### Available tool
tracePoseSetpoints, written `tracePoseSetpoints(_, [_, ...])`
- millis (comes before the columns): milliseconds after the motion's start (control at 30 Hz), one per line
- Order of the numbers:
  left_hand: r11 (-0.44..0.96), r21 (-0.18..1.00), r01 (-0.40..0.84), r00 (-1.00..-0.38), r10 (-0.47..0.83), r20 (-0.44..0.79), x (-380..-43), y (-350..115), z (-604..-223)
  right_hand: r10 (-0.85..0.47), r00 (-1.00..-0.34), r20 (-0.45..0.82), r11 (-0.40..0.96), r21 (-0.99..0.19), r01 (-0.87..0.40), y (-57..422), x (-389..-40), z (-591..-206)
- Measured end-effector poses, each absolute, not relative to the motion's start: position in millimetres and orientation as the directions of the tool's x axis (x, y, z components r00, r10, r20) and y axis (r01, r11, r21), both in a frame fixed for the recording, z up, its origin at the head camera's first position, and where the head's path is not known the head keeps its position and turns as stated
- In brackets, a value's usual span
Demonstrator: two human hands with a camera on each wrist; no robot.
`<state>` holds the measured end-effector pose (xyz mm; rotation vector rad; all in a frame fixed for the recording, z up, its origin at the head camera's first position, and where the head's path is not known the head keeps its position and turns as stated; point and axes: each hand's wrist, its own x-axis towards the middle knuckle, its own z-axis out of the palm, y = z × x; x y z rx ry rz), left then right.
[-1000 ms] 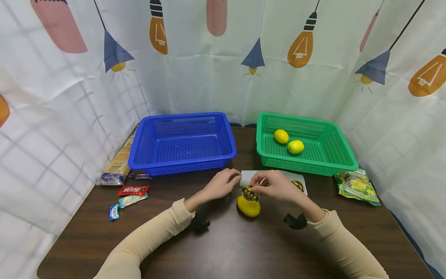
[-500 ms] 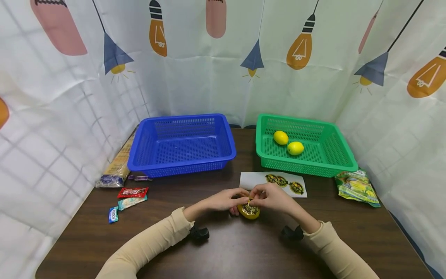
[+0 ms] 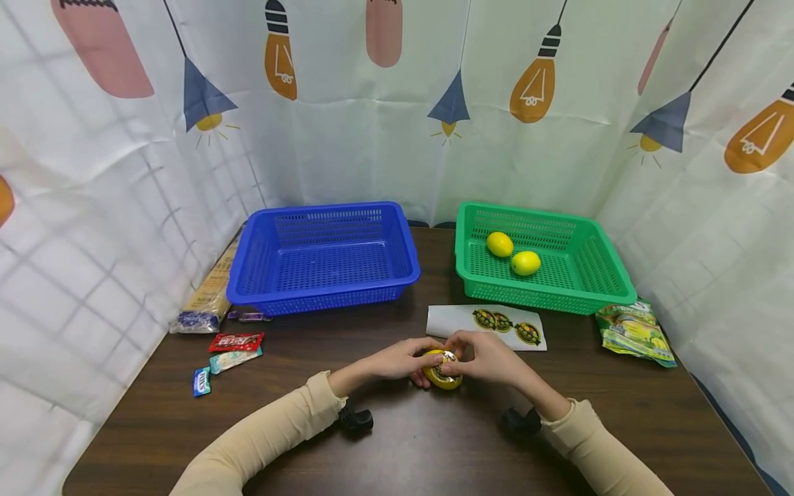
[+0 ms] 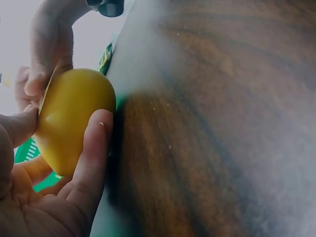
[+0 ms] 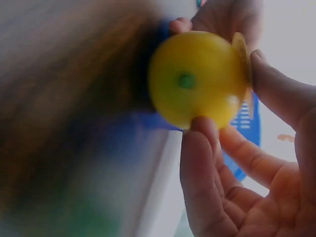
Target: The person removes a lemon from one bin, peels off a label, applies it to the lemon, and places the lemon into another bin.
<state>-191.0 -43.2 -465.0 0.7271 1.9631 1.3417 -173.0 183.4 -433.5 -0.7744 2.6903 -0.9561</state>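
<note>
Low over the middle of the table, both hands hold a yellow lemon (image 3: 451, 386). A round gold-and-black sticker (image 3: 444, 372) lies on its upper face. My left hand (image 3: 397, 359) grips the lemon from the left, with the thumb at the sticker's edge and fingers beneath. From the other side my right hand (image 3: 493, 358) holds it too, its thumb pressing on the sticker. In the right wrist view one rim of the sticker (image 5: 241, 49) stands off the lemon's skin (image 5: 190, 74). The left wrist view shows fingers (image 4: 94, 143) curled around the lemon (image 4: 79, 108).
Behind the hands lies a white sheet (image 3: 446, 320) with several round stickers. A blue basket (image 3: 322, 295) stands back left; a green basket (image 3: 533, 295) with two lemons stands back right. Small wrapped snacks (image 3: 236, 342) lie left, a green-yellow bag (image 3: 635, 334) right.
My right hand has brought the sticker down onto the lemon, and its thumb now presses there. My left hand has moved from the sheet to grip the lemon.
</note>
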Motion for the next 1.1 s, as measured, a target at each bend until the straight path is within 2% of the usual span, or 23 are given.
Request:
tracePoseSetpoints(200, [0.292,0.955,0.057,-0.631,0.752,-0.193,-191.3,-42.7,-465.9,-0.515,-0.836,-0.19,0.584,-0.792,-0.18,191.1,-178.3,-441.7])
tracePoseSetpoints(267, [0.281,0.959,0.046,-0.627,0.755,-0.191,-191.6,-42.4,-466.5,-0.524,-0.825,-0.212,0.563,-0.813,-0.149,194.0,-180.0,-442.5])
tracePoseSetpoints(400, [0.241,0.971,0.0,-0.607,0.771,-0.192,-192.3,-43.7,-467.5,-0.564,-0.8,-0.203,0.54,-0.824,-0.171,197.7,-184.1,-443.4])
tracePoseSetpoints(533, [0.213,0.977,-0.025,-0.561,0.806,-0.19,-194.4,-46.1,-466.2,-0.601,-0.775,-0.197,0.521,-0.832,-0.193,200.4,-186.8,-443.5])
tracePoseSetpoints(667, [0.262,0.965,-0.017,-0.523,0.82,-0.232,-196.2,-46.5,-462.3,-0.636,-0.744,-0.206,0.515,-0.831,-0.21,201.1,-187.7,-440.0])
tracePoseSetpoints(833, [0.345,0.935,0.078,-0.542,0.802,-0.251,-194.2,-41.2,-456.0,-0.629,-0.746,-0.22,0.561,-0.792,-0.24,196.2,-187.0,-432.0])
tracePoseSetpoints(1000, [0.369,0.882,0.294,-0.58,0.802,-0.142,-189.3,-34.2,-453.0,-0.617,-0.767,-0.177,0.612,-0.72,-0.327,185.4,-184.4,-429.4])
tracePoseSetpoints(1100, [0.377,0.861,0.34,-0.595,0.795,-0.113,-186.0,-32.8,-453.8,-0.621,-0.766,-0.163,0.621,-0.699,-0.355,180.5,-182.6,-430.3])
